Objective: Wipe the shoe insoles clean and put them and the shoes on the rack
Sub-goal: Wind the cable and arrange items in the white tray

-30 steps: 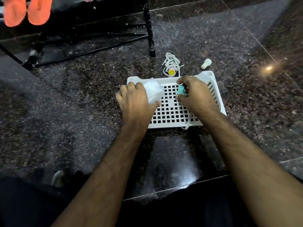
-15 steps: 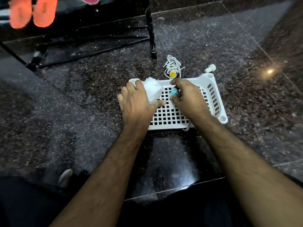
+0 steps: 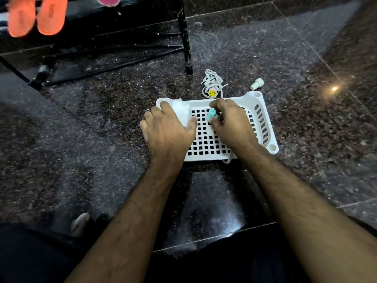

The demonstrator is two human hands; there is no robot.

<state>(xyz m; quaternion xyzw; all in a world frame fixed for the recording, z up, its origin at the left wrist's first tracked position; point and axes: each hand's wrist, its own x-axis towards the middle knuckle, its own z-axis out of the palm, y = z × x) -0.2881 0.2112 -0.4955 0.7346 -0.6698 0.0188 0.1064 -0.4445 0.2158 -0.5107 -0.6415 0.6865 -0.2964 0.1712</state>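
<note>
A white perforated plastic tray [image 3: 263, 123] lies on the dark granite floor in front of me. My left hand [image 3: 167, 131] grips a crumpled white wipe [image 3: 182, 111] over the tray's left end. My right hand [image 3: 230, 121] pinches a small teal cap-like piece [image 3: 211, 115] above the tray's middle. Two orange insoles [image 3: 36, 17] rest on the black shoe rack [image 3: 185, 37] at the top left. No shoes are visible.
A bundle of white laces with a yellow smiley charm [image 3: 212, 84] lies just behind the tray. A small white plastic peg [image 3: 257, 84] lies to its right. A pink object [image 3: 108, 0] shows at the top edge on the rack. The rack's leg stands behind the laces.
The view has shifted and the tray has turned slightly. My right hand has moved left toward the tray's middle with the teal piece. My left hand stays on the wipe.
</note>
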